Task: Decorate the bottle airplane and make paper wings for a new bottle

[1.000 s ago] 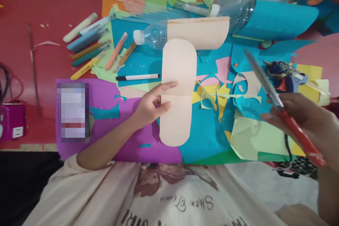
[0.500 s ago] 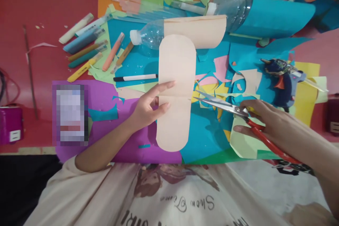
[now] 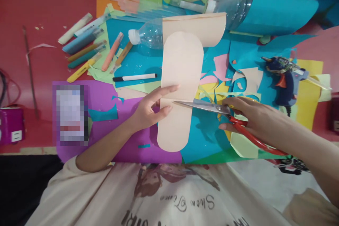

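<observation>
My left hand [image 3: 150,109] grips the left edge of a long cream paper piece [image 3: 181,63] with rounded ends, thumb and forefinger lying on its face near the middle crease. In my right hand [image 3: 246,116] are red-handled scissors [image 3: 238,122]. Their blades reach across the paper from its right edge at the crease, with the tip close to my left fingertips. Above the crease the paper slants a little to the right. Behind its upper end lies a clear plastic bottle [image 3: 149,34] wrapped in cream paper [image 3: 196,28].
Several markers [image 3: 83,46] lie at the left, with a black-and-white pen [image 3: 135,77] nearer the middle. A blurred phone [image 3: 70,113] rests on purple paper [image 3: 103,137]. At the right are paper scraps [image 3: 222,67] and a glue gun [image 3: 288,77]. A blue-wrapped bottle [image 3: 275,14] lies at the back.
The scissors have moved left with my right hand, and their blades have closed across the crease. The paper's upper half has tilted to the right. My left hand has barely moved.
</observation>
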The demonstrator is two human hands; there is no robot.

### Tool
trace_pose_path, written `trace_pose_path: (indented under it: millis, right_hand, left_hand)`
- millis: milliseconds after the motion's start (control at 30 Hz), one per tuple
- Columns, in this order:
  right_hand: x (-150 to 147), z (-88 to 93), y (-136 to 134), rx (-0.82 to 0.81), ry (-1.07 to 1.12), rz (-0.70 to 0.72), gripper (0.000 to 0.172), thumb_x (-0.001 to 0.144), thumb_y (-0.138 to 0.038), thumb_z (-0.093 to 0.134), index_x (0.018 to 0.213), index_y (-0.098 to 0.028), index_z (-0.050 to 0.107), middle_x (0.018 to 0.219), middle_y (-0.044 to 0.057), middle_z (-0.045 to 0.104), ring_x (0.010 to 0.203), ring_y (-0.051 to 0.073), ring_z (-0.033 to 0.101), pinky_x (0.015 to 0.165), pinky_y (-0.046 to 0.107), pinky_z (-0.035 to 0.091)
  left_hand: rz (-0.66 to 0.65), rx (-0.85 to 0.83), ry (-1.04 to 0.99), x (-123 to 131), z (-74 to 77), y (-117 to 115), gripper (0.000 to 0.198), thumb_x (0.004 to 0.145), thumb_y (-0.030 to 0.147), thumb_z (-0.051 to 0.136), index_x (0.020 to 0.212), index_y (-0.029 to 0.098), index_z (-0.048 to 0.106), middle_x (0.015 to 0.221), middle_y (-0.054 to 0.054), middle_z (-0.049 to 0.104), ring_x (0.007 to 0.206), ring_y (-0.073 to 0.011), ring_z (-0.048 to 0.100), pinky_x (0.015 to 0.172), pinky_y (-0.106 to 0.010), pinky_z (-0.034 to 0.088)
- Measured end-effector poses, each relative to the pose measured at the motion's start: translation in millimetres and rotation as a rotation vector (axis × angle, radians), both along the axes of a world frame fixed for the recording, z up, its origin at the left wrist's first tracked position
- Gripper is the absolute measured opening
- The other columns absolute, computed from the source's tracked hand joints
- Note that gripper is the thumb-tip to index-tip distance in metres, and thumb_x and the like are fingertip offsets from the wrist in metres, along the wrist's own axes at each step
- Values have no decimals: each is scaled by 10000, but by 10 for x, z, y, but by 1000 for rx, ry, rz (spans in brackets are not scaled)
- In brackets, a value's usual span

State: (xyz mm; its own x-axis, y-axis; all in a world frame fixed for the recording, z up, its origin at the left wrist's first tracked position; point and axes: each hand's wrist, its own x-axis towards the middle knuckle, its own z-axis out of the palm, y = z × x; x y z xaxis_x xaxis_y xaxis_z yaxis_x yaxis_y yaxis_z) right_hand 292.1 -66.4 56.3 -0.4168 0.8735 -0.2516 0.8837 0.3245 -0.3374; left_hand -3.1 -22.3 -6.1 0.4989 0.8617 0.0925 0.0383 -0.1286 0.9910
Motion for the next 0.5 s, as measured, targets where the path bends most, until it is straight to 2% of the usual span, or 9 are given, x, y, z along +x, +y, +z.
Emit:
trace_pose_path:
  millis: [100,167,200,267,333,400,500]
  right_hand:
    - [10,0,7,-14,2,-4,627,898,-746,278,1061,-227,589,975,101,741,726,259,720,541,347,527]
    - [24,-7,9,-40,16,-8,618,892,-749,300,1074,-236,592,978,91,741,742,259,721,561,350,537]
    - [32,-12,10,-52,24,-8,608,890,-748,314,1080,-243,593,976,85,742,750,259,722,572,350,540]
    - [49,-18,14,-63,30,-8,596,889,-746,323,1086,-255,598,979,80,743,764,259,721,586,349,542]
    - [65,-14,21,-65,21,-8,605,887,-749,319,1088,-258,608,993,87,743,760,261,719,585,348,537]
    - [79,0,25,-82,-3,-14,628,880,-757,320,1101,-251,619,1008,100,743,729,264,714,574,353,531]
    - [90,22,21,-120,-46,-30,659,874,-765,317,1135,-244,626,1034,116,743,676,268,700,539,358,514]
  left_hand:
    - [-5,37,11,-11,-12,7,509,849,170,620,1338,306,580,1360,-32,633,999,-157,682,467,-132,432]
    - [-8,55,22,-17,-16,14,502,853,177,620,1338,302,581,1361,-30,632,1039,-166,678,503,-139,469]
    - [-10,62,28,-20,-16,18,494,856,183,622,1335,296,584,1362,-31,632,1078,-178,670,572,-156,519]
    - [-14,74,38,-22,-14,26,475,860,198,627,1326,281,592,1363,-33,632,1189,-213,628,824,-244,584]
    - [-21,86,40,-23,-8,32,463,864,199,625,1320,274,596,1367,-36,630,1263,-235,585,1043,-350,517]
    - [-26,95,33,-23,-2,36,465,864,184,619,1319,279,596,1367,-36,630,1270,-235,582,1106,-383,469]
    - [-17,92,37,-20,10,34,462,853,179,620,1305,271,609,1351,-45,642,1258,-237,593,1104,-388,474]
